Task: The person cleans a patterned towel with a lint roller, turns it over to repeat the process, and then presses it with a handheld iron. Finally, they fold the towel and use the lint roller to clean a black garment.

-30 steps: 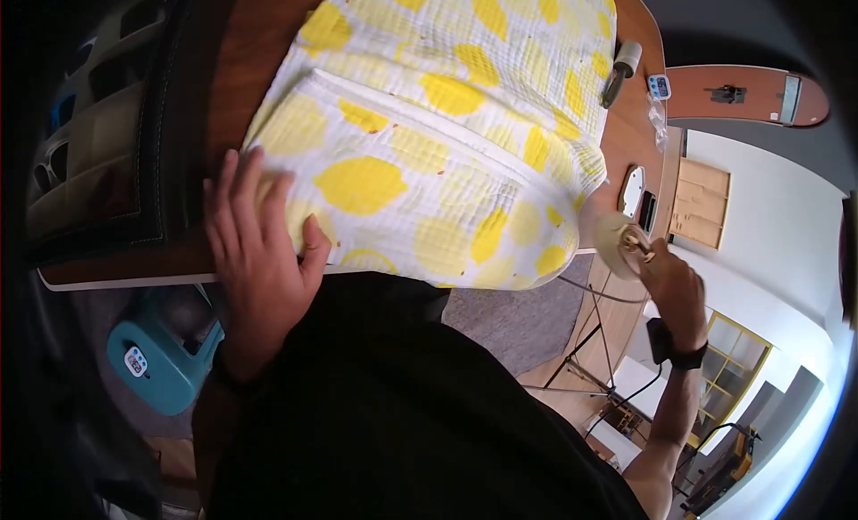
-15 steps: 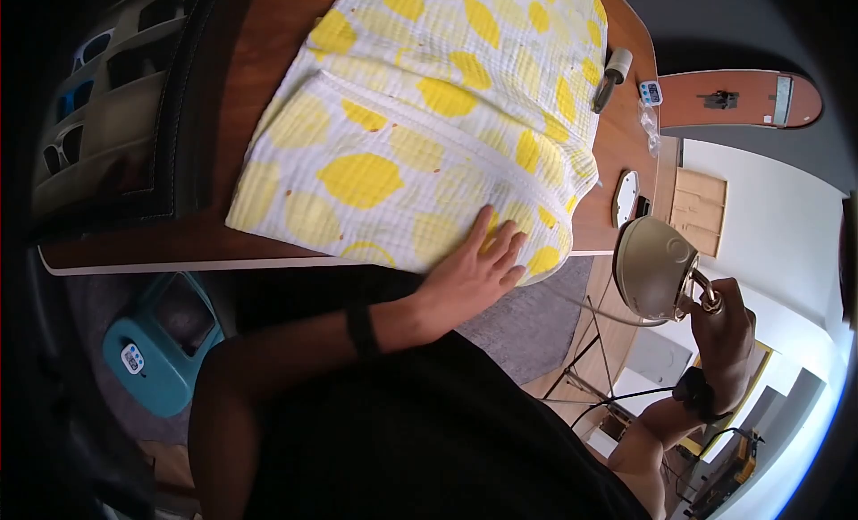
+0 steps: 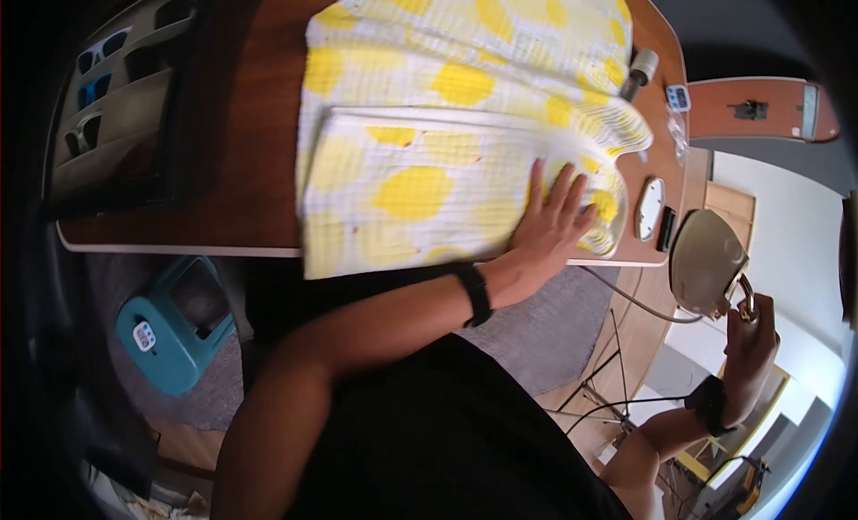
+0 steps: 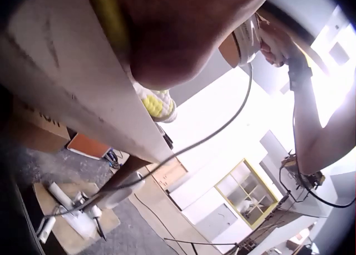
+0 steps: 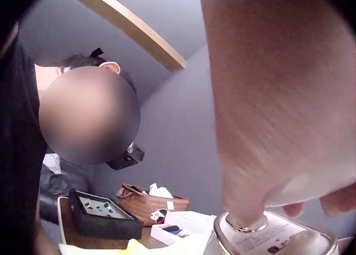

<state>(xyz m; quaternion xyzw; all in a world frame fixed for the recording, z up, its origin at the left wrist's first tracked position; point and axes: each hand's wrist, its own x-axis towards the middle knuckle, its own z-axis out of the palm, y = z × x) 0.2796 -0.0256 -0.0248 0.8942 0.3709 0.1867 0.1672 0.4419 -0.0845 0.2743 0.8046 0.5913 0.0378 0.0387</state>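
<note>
A white cloth with yellow lemons (image 3: 429,194) lies folded on the brown table. My left hand (image 3: 550,230) rests flat on its right part near the table's front edge, fingers spread. Off to the right, my right hand (image 3: 751,350) grips the metal handle of a beige, rounded appliance (image 3: 706,263), held up beyond the table edge and apart from the cloth. A grey cord (image 4: 222,127) hangs from the appliance in the left wrist view. The right wrist view shows the right hand (image 5: 278,110) large, its fingers round the handle above the appliance's labelled face (image 5: 272,238).
A black case with glasses (image 3: 112,91) lies at the table's left. A roller-like tool (image 3: 641,71), a small timer (image 3: 678,97), a white plate-like item (image 3: 651,209) and a black item (image 3: 667,230) are at the right. A teal stool (image 3: 170,328) stands below. A brown basket (image 5: 150,204) stands behind.
My left hand has moved from the cloth's left side to its right part. The right hand has raised and turned the appliance outward. The cloth's left front corner has shifted, and its fold lies straighter.
</note>
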